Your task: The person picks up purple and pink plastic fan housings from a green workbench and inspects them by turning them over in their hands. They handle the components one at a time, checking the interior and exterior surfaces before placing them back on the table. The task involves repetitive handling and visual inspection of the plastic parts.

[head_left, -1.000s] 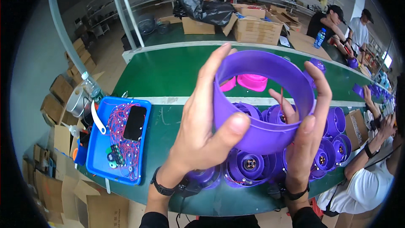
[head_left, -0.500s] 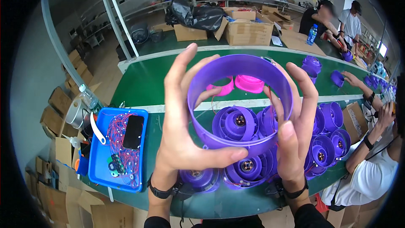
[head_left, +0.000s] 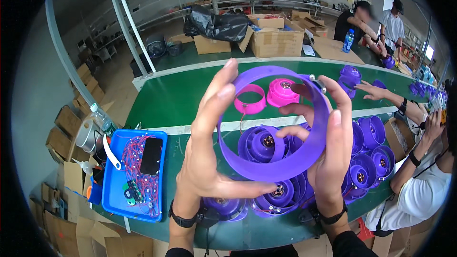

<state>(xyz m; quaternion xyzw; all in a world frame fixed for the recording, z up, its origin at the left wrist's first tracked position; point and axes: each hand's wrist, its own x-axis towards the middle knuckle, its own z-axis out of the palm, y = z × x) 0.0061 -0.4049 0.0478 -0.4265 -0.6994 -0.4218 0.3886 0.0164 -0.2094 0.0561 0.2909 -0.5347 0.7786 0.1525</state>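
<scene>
Here's my left hand [head_left: 197,166], spread wide against the purple ring [head_left: 266,170]; my right hand [head_left: 329,162] curls, gripping it, blue tray [head_left: 113,188] leftward of both!

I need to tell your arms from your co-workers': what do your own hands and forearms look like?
Bare, ungloved left hand and right hand; each wrist wears a black strap with a dark, blocky module on its inner side. Black sleeves cover the lower forearms.

Left hand [head_left: 200,162] and right hand [head_left: 329,154] raised, facing, left thumb [head_left: 243,189] outstretched; left grip hard to judge
</scene>
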